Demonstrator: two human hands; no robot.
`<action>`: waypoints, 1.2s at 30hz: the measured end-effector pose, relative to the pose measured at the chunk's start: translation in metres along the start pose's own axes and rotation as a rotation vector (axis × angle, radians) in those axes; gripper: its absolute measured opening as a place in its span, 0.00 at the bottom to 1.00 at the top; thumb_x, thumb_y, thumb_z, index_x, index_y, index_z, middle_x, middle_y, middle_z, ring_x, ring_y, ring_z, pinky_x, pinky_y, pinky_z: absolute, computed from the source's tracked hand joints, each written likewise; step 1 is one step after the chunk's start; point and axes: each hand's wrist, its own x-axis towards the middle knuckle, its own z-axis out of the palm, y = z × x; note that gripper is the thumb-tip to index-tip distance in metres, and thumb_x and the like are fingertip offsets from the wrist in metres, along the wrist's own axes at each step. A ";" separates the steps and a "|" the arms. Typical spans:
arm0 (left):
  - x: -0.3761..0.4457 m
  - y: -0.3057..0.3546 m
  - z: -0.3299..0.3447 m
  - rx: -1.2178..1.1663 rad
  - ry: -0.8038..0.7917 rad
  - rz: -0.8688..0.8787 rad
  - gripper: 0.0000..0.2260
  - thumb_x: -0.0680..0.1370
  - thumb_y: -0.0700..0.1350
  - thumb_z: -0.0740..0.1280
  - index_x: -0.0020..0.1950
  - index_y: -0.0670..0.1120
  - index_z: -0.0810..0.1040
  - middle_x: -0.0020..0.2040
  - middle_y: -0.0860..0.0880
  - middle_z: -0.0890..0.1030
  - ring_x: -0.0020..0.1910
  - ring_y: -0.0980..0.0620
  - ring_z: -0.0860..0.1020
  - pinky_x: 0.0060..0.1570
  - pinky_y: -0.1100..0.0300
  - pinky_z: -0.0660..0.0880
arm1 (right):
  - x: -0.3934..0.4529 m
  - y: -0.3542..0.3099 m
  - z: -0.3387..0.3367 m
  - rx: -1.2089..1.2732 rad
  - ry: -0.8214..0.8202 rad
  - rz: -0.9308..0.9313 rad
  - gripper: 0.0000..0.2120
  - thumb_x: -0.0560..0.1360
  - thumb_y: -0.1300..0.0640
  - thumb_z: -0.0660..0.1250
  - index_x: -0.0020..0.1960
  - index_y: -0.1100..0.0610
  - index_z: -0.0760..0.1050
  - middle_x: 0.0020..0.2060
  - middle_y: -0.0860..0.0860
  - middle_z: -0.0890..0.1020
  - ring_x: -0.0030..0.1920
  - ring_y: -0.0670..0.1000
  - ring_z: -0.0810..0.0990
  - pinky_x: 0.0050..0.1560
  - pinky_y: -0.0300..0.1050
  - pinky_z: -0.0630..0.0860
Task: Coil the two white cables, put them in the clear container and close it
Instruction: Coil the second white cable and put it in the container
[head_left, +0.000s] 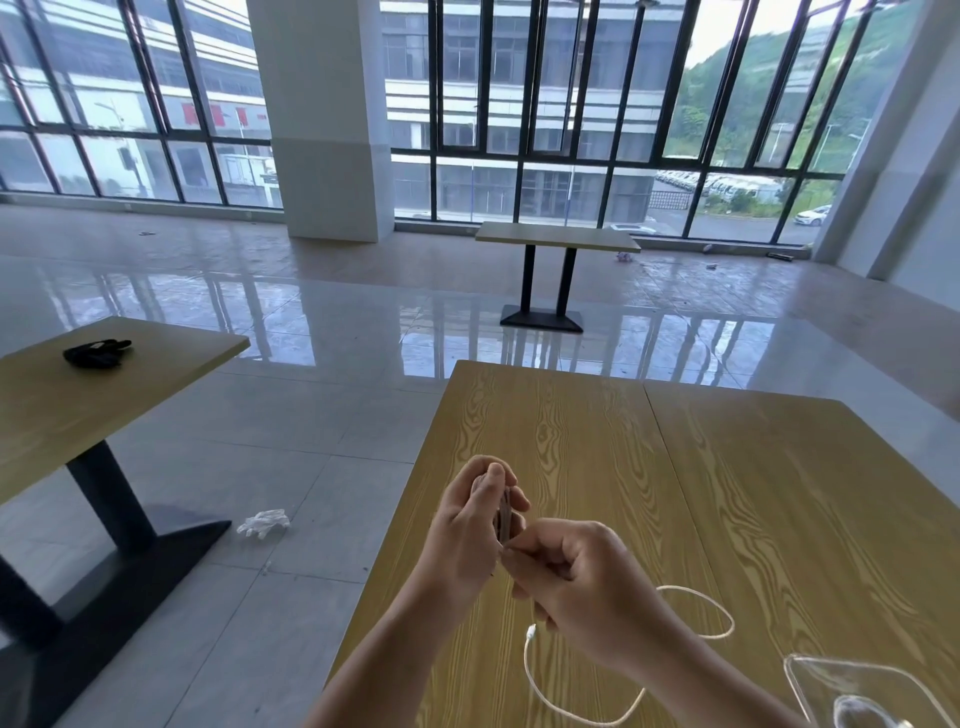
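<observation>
My left hand (470, 525) holds a small coil of white cable (503, 512) upright above the wooden table (727, 493), fingers wrapped around it. My right hand (576, 577) pinches the same coil's lower edge, fingers closed. A second white cable (717, 610) lies loose on the table beneath my right forearm, looping out to the right and curving back under the wrist; its plug end (530, 633) shows below my right hand. The clear container (852, 686) sits at the table's near right, open as far as I can see, partly cut off by the frame.
The table's left edge runs just beside my left forearm. A second table (130, 395) with a black object (96, 353) stands to the left. A crumpled white glove (262, 522) lies on the tiled floor between them. Another table (558, 239) stands far off by the windows.
</observation>
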 end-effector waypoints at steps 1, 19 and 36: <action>0.001 0.001 -0.001 -0.020 0.015 0.000 0.13 0.79 0.52 0.58 0.41 0.47 0.76 0.37 0.47 0.79 0.32 0.52 0.76 0.31 0.59 0.74 | -0.001 0.001 -0.001 -0.005 -0.018 -0.006 0.08 0.79 0.55 0.69 0.42 0.49 0.83 0.30 0.52 0.82 0.27 0.45 0.76 0.29 0.39 0.73; 0.005 0.033 -0.033 -0.163 0.036 -0.005 0.17 0.85 0.47 0.54 0.41 0.47 0.78 0.36 0.46 0.80 0.31 0.50 0.75 0.27 0.60 0.69 | 0.005 0.046 -0.036 -0.384 -0.177 0.347 0.13 0.78 0.57 0.67 0.36 0.56 0.82 0.26 0.49 0.82 0.22 0.44 0.75 0.25 0.39 0.74; 0.000 0.005 -0.019 -0.013 -0.019 -0.082 0.16 0.84 0.50 0.56 0.44 0.50 0.79 0.41 0.47 0.82 0.42 0.48 0.84 0.43 0.53 0.80 | 0.007 -0.005 -0.031 0.185 -0.031 0.035 0.19 0.83 0.61 0.60 0.53 0.40 0.84 0.29 0.50 0.80 0.24 0.47 0.70 0.24 0.41 0.67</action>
